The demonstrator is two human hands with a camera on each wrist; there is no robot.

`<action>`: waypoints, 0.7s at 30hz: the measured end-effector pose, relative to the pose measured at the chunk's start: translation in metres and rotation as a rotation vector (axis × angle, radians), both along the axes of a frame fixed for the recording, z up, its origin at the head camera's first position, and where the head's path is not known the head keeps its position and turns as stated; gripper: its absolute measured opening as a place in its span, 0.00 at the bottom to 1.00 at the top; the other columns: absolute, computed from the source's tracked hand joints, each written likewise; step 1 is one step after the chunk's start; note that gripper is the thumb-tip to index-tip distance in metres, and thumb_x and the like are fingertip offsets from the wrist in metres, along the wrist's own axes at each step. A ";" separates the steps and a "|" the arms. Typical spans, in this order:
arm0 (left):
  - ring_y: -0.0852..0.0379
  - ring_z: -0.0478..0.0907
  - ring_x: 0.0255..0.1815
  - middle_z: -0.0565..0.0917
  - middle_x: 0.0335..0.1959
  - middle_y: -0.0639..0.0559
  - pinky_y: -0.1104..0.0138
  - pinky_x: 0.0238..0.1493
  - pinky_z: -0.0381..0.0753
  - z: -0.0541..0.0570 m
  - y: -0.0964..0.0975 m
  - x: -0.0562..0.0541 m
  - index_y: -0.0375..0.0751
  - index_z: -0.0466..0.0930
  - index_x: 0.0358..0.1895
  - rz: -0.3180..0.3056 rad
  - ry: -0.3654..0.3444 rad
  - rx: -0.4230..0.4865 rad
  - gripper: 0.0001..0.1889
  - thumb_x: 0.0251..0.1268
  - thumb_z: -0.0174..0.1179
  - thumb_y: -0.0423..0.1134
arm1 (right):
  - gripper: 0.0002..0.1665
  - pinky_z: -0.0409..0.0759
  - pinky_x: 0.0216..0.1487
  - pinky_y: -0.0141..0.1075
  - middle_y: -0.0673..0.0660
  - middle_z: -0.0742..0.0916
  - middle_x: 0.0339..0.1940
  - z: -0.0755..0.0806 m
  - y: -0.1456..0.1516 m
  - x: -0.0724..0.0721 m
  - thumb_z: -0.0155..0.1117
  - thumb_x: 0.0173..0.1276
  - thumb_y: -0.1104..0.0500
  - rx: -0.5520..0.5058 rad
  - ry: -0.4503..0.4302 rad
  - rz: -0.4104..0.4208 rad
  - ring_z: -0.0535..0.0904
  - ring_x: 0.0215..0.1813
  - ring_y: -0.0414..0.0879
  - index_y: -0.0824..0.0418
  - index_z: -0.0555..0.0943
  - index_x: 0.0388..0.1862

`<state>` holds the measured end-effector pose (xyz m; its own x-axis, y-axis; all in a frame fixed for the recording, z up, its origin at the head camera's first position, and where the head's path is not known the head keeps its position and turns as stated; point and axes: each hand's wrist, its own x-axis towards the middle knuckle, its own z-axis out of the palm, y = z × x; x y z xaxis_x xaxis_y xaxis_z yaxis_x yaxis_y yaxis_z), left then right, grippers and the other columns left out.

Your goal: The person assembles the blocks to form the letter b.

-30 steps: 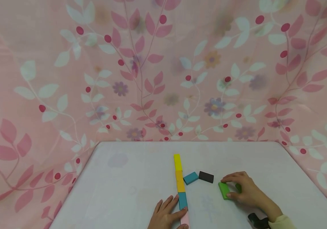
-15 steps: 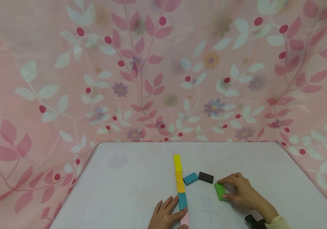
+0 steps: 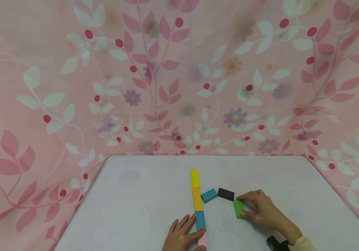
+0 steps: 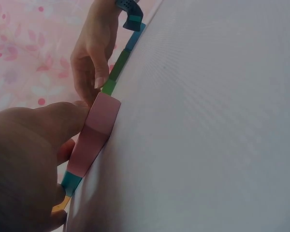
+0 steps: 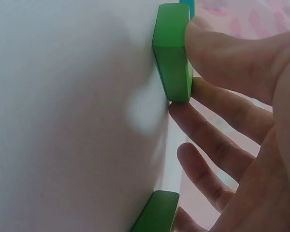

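My right hand (image 3: 262, 211) pinches a bright green block (image 3: 239, 208) between thumb and fingertips, its far end close to the black block (image 3: 226, 194). In the right wrist view, the thumb presses one face of this green block (image 5: 171, 53), fingertips at its end. My left hand (image 3: 182, 235) lies against a straight row, its fingers touching the teal block (image 3: 200, 220) and pink block (image 3: 202, 240). The left wrist view shows thumb and finger along the pink block (image 4: 94, 135), partly hiding it. Orange (image 3: 197, 199) and yellow (image 3: 195, 178) blocks extend the row away from me.
Angled off the row, a blue block (image 3: 209, 195) leads to the black one. Another green block (image 5: 157, 212) lies by the right hand; a blue block (image 4: 135, 38) shows beyond. A black strap (image 3: 276, 243) is on the right wrist. The white table (image 3: 119, 209) meets a floral pink curtain (image 3: 179, 87).
My right hand has slid the green block leftward across the table, up close to the black block. The left hand and the row have stayed where they were.
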<state>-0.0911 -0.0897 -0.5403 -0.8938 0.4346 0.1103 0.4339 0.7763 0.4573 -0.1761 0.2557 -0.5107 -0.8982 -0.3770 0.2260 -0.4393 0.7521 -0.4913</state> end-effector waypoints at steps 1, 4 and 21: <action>0.43 0.73 0.76 0.77 0.77 0.54 0.31 0.68 0.73 0.000 0.000 0.000 0.72 0.83 0.67 -0.001 0.005 -0.006 0.28 0.75 0.49 0.74 | 0.28 0.72 0.54 0.49 0.41 0.89 0.52 0.000 0.000 0.000 0.86 0.56 0.49 0.000 0.003 -0.002 0.75 0.55 0.43 0.44 0.88 0.56; 0.43 0.73 0.77 0.76 0.77 0.54 0.31 0.69 0.72 0.002 0.000 0.001 0.72 0.82 0.68 0.000 -0.002 -0.008 0.27 0.75 0.49 0.74 | 0.27 0.72 0.53 0.48 0.41 0.89 0.51 -0.002 -0.001 0.000 0.87 0.55 0.50 -0.008 0.028 0.005 0.75 0.54 0.42 0.44 0.88 0.55; 0.43 0.73 0.76 0.77 0.77 0.54 0.32 0.69 0.73 0.002 0.001 0.002 0.72 0.83 0.67 0.010 -0.001 -0.003 0.27 0.75 0.49 0.73 | 0.27 0.75 0.54 0.51 0.41 0.89 0.52 -0.002 0.001 0.000 0.85 0.58 0.46 -0.006 0.047 0.031 0.77 0.53 0.42 0.46 0.88 0.57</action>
<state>-0.0894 -0.0888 -0.5388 -0.8981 0.4264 0.1077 0.4258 0.7818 0.4555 -0.1757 0.2564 -0.5127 -0.8746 -0.4027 0.2700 -0.4848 0.7350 -0.4741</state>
